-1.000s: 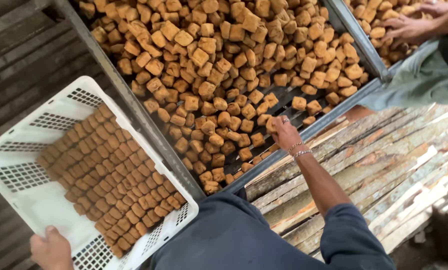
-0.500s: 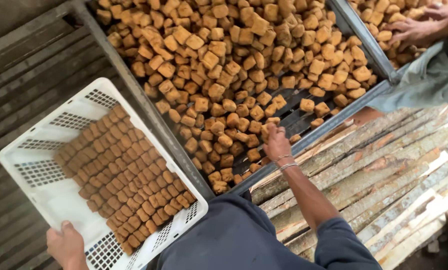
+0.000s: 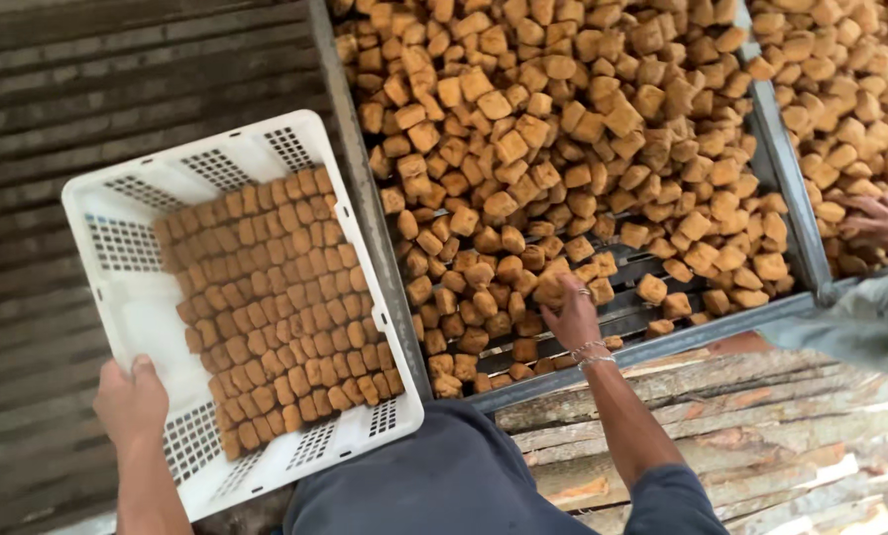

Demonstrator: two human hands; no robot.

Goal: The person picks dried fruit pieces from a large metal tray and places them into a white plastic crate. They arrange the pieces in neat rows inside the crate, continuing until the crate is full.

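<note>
My left hand [image 3: 132, 401] grips the near rim of a white perforated plastic crate [image 3: 137, 327], which holds neat rows of brown fried cubes [image 3: 276, 297]. My right hand [image 3: 570, 309] reaches into a large metal tray [image 3: 652, 347] heaped with golden-brown fried cubes [image 3: 563, 119]. Its fingers close around a cube [image 3: 548, 290] near the tray's front edge. A beaded bracelet circles that wrist.
Another person's hand [image 3: 885, 220] works in a second tray of cubes [image 3: 840, 89] at the right. Rough wooden planks [image 3: 761, 436] lie below the trays. Dark slatted boards [image 3: 87, 89] fill the left side. My dark blue clothing [image 3: 444, 476] is at the bottom.
My right hand moved a little left along the tray's front edge and closed on a cube. The crate shifted right and up in view as my head moved.
</note>
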